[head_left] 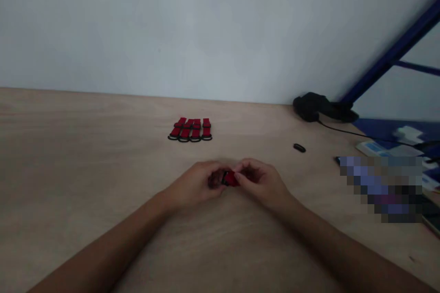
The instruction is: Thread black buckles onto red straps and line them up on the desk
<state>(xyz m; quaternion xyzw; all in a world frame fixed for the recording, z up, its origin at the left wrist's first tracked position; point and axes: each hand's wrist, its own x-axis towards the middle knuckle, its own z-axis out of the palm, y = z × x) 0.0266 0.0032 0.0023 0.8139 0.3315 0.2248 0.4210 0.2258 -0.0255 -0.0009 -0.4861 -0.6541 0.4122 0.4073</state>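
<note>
Between my hands, just above the wooden table (144, 242), is a short red strap (231, 178) with a black buckle part. My left hand (197, 185) closes around its buckle end, where the fingers partly hide it. With thumb and fingertips, my right hand (263, 181) pinches the red webbing from the other side. Farther back lie several similar red straps (195, 131) side by side, each with a black slider and a black D-shaped ring at the near end.
A small black oval object (299, 148) lies to the right. Behind it, a black item with a cable (311, 106) rests against the wall. At the far right are a pixelated area (385, 187), white and blue items (374, 149) and a blue metal frame (395, 50).
</note>
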